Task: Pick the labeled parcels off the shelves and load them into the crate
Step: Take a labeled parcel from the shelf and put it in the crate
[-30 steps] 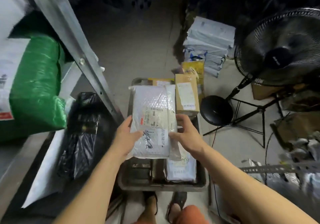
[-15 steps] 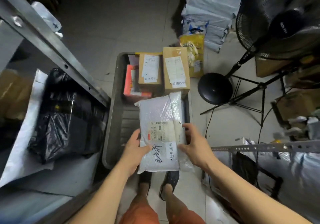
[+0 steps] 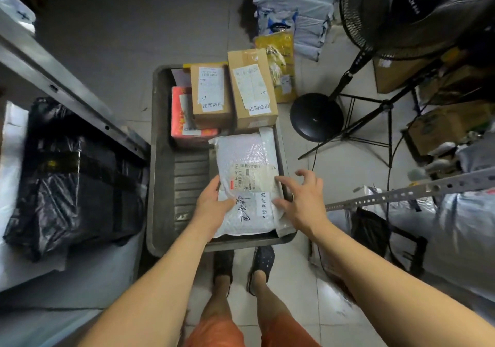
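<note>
White bubble mailer [image 3: 247, 183] laid label-up in crate [image 3: 160, 159] near-right corner, filling space below boxes [image 3: 230, 92]; left hand [image 3: 214, 204] grip pinches its edge, right hand [image 3: 300, 199] grip spread, fingertips touching

White bubble-textured parcel [image 3: 245, 186], grey crate [image 3: 160, 159], brown boxes [image 3: 251, 89], pink-red packet [image 3: 178, 116], black bag [image 3: 75, 175]

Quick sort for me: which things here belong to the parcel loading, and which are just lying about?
Job:
white bubble mailer, under left hand and right hand
grey crate
two cardboard boxes inside it
red parcel
black-wrapped parcel on shelf

Lying about:
standing fan
yellow bag
</note>
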{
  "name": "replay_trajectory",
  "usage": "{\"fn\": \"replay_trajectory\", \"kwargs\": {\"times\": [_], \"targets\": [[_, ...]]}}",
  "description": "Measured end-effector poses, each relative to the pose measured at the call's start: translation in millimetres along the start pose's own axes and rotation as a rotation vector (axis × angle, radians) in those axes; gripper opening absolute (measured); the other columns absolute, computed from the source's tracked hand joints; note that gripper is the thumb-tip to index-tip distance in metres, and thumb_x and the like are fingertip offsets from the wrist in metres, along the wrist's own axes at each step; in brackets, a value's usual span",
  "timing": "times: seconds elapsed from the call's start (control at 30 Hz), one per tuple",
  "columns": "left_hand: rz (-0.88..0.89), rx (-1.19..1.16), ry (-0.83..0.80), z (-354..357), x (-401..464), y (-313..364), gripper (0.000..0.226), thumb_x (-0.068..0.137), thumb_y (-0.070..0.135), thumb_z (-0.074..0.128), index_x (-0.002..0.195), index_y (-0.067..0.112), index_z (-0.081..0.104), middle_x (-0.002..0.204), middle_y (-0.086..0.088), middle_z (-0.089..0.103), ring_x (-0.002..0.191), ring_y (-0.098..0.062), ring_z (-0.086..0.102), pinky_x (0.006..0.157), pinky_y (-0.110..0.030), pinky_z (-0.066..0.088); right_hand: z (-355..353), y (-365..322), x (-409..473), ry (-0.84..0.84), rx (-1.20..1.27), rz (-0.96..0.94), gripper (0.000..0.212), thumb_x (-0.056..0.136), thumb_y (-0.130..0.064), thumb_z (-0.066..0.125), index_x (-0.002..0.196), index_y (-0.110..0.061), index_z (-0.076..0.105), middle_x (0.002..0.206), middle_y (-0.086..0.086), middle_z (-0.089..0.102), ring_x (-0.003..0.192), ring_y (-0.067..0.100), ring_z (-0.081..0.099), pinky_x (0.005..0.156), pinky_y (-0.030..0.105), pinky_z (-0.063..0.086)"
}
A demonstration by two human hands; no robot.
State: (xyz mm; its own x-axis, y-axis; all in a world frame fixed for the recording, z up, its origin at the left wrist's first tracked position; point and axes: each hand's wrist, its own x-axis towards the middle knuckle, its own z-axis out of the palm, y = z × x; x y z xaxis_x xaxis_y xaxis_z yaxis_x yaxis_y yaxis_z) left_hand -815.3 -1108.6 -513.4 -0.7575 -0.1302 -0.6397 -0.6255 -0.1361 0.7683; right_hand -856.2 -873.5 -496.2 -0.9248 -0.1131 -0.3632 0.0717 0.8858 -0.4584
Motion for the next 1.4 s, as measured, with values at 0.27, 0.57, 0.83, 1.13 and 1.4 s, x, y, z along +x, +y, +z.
{"fn": "replay_trajectory", "kwargs": {"times": [0.27, 0.57, 0.83, 1.13, 1.4], "targets": [[0.049, 0.019, -0.009, 1.2, 7.7, -6.8, 0.065, 0.098, -0.004, 0.067, 0.126, 0.055, 0.067, 0.131, 0.011, 0.074, 0.125, -0.017, 0.069, 0.105, -0.051, 0.058, 13.3, 15.3, -7.9, -0.150, 0.118, 0.012, 0.072, 0.093, -0.029, 0.080, 0.156, -0.041, 0.048, 0.149, 0.000, 0.044, 0.135, 0.023, 0.044, 0.116, 0.036, 0.038], [0.010, 0.169, -0.080, -0.2, 2.7, -6.0, 0.077, 0.098, 0.000, 0.069, 0.121, 0.072, 0.058, 0.133, 0.020, 0.071, 0.128, -0.011, 0.066, 0.111, -0.048, 0.054, 20.7, 21.6, -12.7, -0.112, 0.081, 0.003, 0.075, 0.088, -0.028, 0.085, 0.154, -0.039, 0.051, 0.128, -0.005, 0.049, 0.111, 0.017, 0.055, 0.098, 0.028, 0.049], [0.057, 0.226, 0.009, -8.8, -21.1, 6.0, 0.067, 0.099, 0.009, 0.072, 0.131, 0.066, 0.055, 0.129, 0.022, 0.072, 0.120, -0.008, 0.069, 0.102, -0.046, 0.060, 13.3, 18.7, -16.8, -0.151, 0.025, 0.014, 0.074, 0.093, -0.036, 0.079, 0.156, -0.049, 0.042, 0.122, -0.005, 0.046, 0.109, 0.017, 0.052, 0.096, 0.034, 0.054], [0.088, 0.457, 0.059, -15.2, -59.8, 23.2, 0.066, 0.099, 0.014, 0.072, 0.157, 0.032, 0.046, 0.148, 0.006, 0.058, 0.124, -0.017, 0.064, 0.104, -0.038, 0.058, -16.7, -1.6, -34.8, -0.120, -0.005, -0.045, 0.059, 0.097, -0.034, 0.072, 0.153, -0.030, 0.052, 0.134, 0.001, 0.052, 0.126, 0.024, 0.051, 0.107, 0.036, 0.047], [0.371, 1.222, 0.016, 12.4, -86.8, 78.1, 0.052, 0.108, 0.031, 0.054, 0.158, 0.027, 0.046, 0.160, 0.003, 0.049, 0.144, -0.022, 0.047, 0.117, -0.035, 0.038, -64.5, -31.6, -55.8, 0.034, -0.131, -0.256, 0.040, 0.101, -0.025, 0.063, 0.141, -0.023, 0.064, 0.128, 0.001, 0.060, 0.124, 0.025, 0.051, 0.095, 0.037, 0.049]]}}
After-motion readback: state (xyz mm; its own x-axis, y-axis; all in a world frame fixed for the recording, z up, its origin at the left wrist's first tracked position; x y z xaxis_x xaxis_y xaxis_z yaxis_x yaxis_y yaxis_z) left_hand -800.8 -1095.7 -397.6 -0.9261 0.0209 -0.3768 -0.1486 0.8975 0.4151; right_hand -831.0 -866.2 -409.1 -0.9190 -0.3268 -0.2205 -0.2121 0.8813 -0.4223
